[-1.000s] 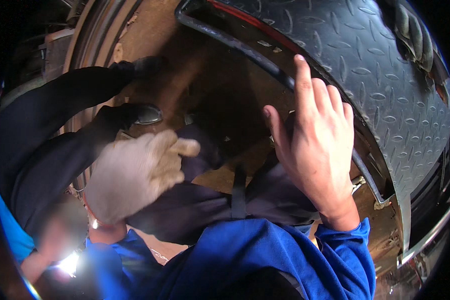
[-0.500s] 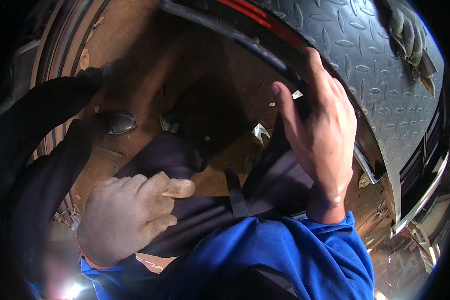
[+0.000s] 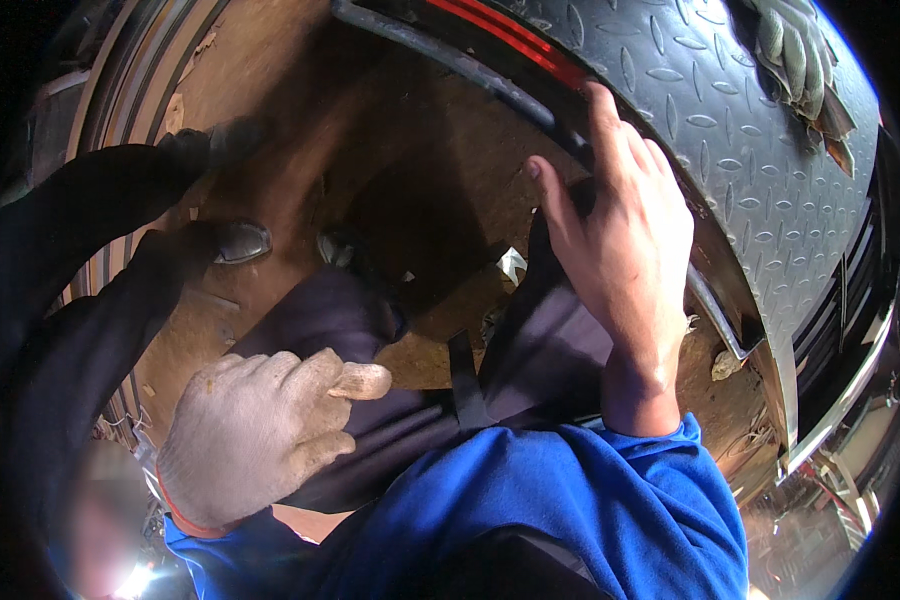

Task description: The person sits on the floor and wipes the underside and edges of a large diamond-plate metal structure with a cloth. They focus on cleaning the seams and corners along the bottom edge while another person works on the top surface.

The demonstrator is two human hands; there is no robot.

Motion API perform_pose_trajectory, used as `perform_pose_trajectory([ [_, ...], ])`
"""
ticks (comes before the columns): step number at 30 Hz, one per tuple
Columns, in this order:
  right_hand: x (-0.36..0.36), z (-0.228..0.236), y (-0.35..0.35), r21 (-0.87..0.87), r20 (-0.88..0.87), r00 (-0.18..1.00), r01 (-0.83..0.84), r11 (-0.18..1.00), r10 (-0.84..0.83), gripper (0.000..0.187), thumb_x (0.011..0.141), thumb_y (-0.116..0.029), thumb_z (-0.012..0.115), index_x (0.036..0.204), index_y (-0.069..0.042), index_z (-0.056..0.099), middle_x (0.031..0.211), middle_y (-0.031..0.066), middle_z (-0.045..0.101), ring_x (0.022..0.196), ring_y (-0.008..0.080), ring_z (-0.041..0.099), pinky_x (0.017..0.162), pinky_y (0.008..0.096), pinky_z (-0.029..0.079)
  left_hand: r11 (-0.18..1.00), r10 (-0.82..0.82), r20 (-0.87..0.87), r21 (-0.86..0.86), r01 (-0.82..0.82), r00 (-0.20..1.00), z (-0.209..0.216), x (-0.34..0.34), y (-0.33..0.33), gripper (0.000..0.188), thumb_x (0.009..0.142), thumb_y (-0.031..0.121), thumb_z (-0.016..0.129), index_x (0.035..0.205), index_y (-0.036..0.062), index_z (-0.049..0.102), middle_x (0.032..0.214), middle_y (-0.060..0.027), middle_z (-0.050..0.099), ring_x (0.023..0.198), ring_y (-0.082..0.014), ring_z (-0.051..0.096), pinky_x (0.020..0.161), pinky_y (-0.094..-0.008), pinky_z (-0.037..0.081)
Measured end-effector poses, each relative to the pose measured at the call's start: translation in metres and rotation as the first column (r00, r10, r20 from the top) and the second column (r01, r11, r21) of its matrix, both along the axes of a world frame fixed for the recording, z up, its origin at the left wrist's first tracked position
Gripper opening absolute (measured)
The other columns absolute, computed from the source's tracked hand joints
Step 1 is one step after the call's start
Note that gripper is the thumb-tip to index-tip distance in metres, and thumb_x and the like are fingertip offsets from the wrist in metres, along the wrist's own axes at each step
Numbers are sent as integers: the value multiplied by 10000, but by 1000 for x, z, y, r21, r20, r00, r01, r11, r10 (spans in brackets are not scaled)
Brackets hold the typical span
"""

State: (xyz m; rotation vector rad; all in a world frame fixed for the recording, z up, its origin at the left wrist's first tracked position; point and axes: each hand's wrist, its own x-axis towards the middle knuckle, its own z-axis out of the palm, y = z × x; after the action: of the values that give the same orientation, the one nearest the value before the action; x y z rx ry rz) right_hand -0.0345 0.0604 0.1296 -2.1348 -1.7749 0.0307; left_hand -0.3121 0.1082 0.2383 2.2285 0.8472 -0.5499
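Note:
My right hand (image 3: 630, 235) is bare, with fingers stretched out and the thumb apart. Its index fingertip touches the dark edge at the end of a red strip (image 3: 510, 35) along a black diamond-plate panel (image 3: 710, 120); nothing is in its grasp. A grey bar (image 3: 450, 65) runs under the strip, behind that hand. Over my left thigh, my left hand (image 3: 255, 435) wears a pale knit work glove. Its fingers are curled in a loose fist, and I see nothing in them; the palm is hidden.
A grey glove (image 3: 795, 60) lies on the panel, with a brown scrap (image 3: 840, 145) under it. Another person's dark-clothed legs (image 3: 100, 240) are at the left. White scraps (image 3: 511, 264) litter the brown floor (image 3: 420, 280). Long rails (image 3: 135, 80) line the left side.
The panel, red strip and glove sit slightly further left and higher in view. My right hand has shifted the same way, its fingertip still at the strip's end. My left hand stays put.

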Motion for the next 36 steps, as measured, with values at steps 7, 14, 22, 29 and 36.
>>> perform_pose_trajectory([
  [7, -3, 2, 0, -46, -48, 998, 36, 998, -39, 657, 882, -265, 753, 1408, 36, 498, 1047, 156, 650, 955, 322, 631, 848, 384, 520, 995, -92, 12, 27, 92, 996, -3, 0, -2, 513, 725, 360, 843, 1142, 121, 662, 813, -58, 656, 735, -226, 672, 696, -385, 526],
  [14, 1, -4, 0, 27, -42, 999, 8, 1000, -7, 626, 849, -241, 763, 1364, 30, 531, 906, 124, 616, 821, 294, 610, 743, 372, 517, 994, -112, 22, 20, 112, 993, -5, 2, 0, 537, 736, 357, 855, 1158, 80, 671, 811, -85, 667, 728, -234, 670, 656, -368, 508],
  [22, 4, -5, 1, 13, -78, 997, 14, 1000, -13, 599, 859, -234, 753, 1356, 19, 536, 919, 126, 627, 825, 305, 613, 752, 372, 518, 994, -86, 8, -65, 86, 996, -6, 6, 5, 516, 743, 349, 854, 1147, 73, 690, 774, -101, 669, 684, -246, 671, 621, -379, 505],
  [29, 0, -1, 3, -27, -69, 997, 32, 999, -34, 580, 881, -262, 738, 1350, 18, 541, 950, 133, 659, 830, 306, 642, 750, 376, 532, 992, -124, -9, -9, 124, 992, -3, 4, 3, 491, 757, 319, 846, 1162, 89, 693, 804, -86, 673, 715, -219, 676, 644, -358, 517],
  [36, -3, 3, 4, -43, -126, 988, 85, 995, -90, 574, 914, -300, 733, 1385, -17, 565, 972, 158, 672, 885, 320, 653, 797, 402, 524, 994, -101, 18, -41, 102, 995, -2, 5, 4, 472, 759, 296, 849, 1158, 119, 670, 802, -64, 654, 719, -221, 670, 655, -360, 522],
])
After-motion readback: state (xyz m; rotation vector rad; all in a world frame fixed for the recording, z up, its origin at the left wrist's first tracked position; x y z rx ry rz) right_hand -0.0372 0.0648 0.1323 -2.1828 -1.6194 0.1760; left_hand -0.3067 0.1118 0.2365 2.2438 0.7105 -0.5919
